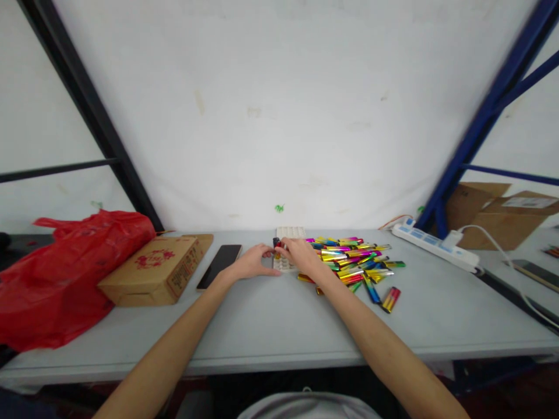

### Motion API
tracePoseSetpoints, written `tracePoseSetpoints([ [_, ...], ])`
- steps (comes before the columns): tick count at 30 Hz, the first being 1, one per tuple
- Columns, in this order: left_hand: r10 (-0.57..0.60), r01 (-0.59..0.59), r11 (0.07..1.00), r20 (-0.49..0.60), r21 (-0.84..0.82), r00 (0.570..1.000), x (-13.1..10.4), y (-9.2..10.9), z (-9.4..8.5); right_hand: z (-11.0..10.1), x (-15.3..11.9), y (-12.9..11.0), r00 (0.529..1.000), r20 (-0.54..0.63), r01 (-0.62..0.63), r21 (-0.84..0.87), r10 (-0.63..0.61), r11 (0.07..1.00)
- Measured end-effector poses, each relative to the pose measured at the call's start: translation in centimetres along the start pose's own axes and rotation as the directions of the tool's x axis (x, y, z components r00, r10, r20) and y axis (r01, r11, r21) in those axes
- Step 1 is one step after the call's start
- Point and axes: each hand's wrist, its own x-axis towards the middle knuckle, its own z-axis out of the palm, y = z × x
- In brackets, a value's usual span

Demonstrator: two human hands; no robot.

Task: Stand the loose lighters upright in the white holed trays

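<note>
Left hand [253,263] steadies white tray [289,233]; right hand [299,253], fingers pinched on a lighter [276,249]. Lighter pile [353,262] at three o'clock. Best kept upright, aligned over one slot.

Lighters [356,262]: you see metallic rainbow bands.
Tray [290,234]: white.
Bag [65,273]: red.
Box [155,270]: brown, red print.
Phone [219,265]: black.

My grey table [262,326] carries a heap of shiny coloured lighters [356,263] beside a white tray [289,234]. Left lie a dark phone [219,265], a cardboard box [155,270] and a red bag [65,267]. A white power strip [434,247] lies at the right.
</note>
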Motion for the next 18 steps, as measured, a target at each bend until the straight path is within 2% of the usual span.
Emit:
tracePoseSetpoints([
  [3,-0.016,0.016,1.000,0.004,0.001,1.000,0.0,0.3,-0.2,-0.8,-0.7,0.7,1.000,0.003,0.010,-0.019,-0.010,1.000],
  [8,-0.035,0.035,0.999,-0.001,-0.017,0.999,0.1,0.6,-0.4,-4.1,-2.7,4.1,0.991,-0.052,-0.127,-0.018,0.126,0.992],
  [11,-0.039,0.039,0.999,0.003,-0.026,0.999,0.0,0.6,-0.3,-6.2,-4.1,5.8,0.990,0.116,-0.085,0.087,0.075,0.993],
  [13,-0.038,0.039,0.999,0.007,-0.024,0.999,0.0,0.5,-0.2,-7.1,-5.2,6.0,0.981,0.190,-0.062,0.164,0.030,0.985],
  [18,-0.028,0.028,1.000,0.022,0.014,0.999,0.0,0.3,-0.1,-8.6,-9.4,5.0,0.979,0.185,0.032,0.285,-0.088,0.958],
])
